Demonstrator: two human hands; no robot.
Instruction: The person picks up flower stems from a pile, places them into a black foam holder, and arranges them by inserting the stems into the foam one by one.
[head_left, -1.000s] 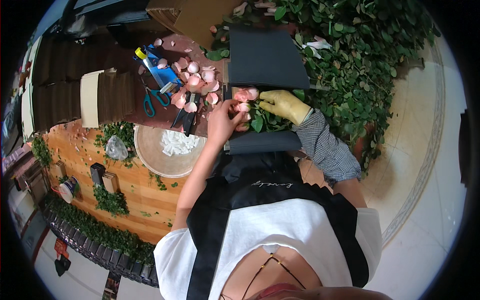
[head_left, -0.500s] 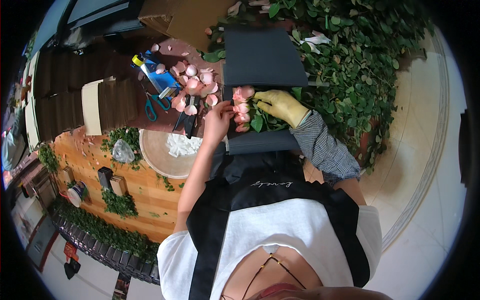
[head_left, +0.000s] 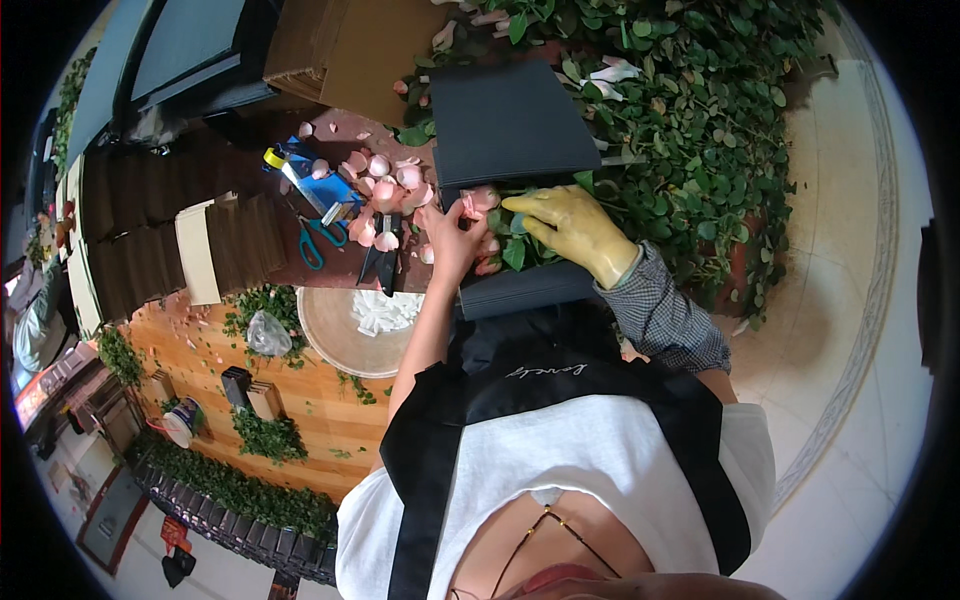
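Several pink roses [head_left: 488, 266] with green leaves lie in a row between two dark grey padded panels, one far [head_left: 515, 125] and one near [head_left: 525, 290]. My bare left hand [head_left: 450, 246] reaches in from the left, fingers curled at the blooms, gripping a pink rose [head_left: 481, 199] by its petals. The fingertips are partly hidden among the flowers. From the right comes my right hand [head_left: 578, 228] in a yellow rubber glove. Its index finger and thumb are apart beside the leaves behind the rose heads, with nothing visibly held.
Loose pink petals [head_left: 388, 195], black-handled scissors [head_left: 388, 262], teal scissors [head_left: 312, 245] and a blue box-like item [head_left: 325, 190] lie left. A round bowl [head_left: 325, 340] of white pieces stands below. Leafy stems [head_left: 690, 150] heap at right; cardboard stacks [head_left: 245, 240] stand far left.
My left hand has moved further in among the rose heads, its fingers now spread around the upper bloom. The right hand shifted slightly. The whole view has turned a little.
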